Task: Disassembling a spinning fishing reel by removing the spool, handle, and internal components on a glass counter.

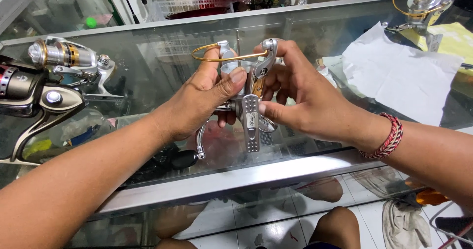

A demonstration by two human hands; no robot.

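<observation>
Holding silver reel (249, 106) above glass counter (236, 177): left hand (199, 101) clamped on spool side, right hand (300, 99) clamped on body. Two more reels (49, 76) far left.

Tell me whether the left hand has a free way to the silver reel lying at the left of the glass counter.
Probably yes, but not at once: the left hand is clasped on the silver fishing reel that both hands hold. Bare glass counter lies between it and the silver reel at left; nothing stands in between.

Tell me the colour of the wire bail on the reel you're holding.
Gold: the thin bail wire arcs over the silver reel, seen in the head view.
</observation>
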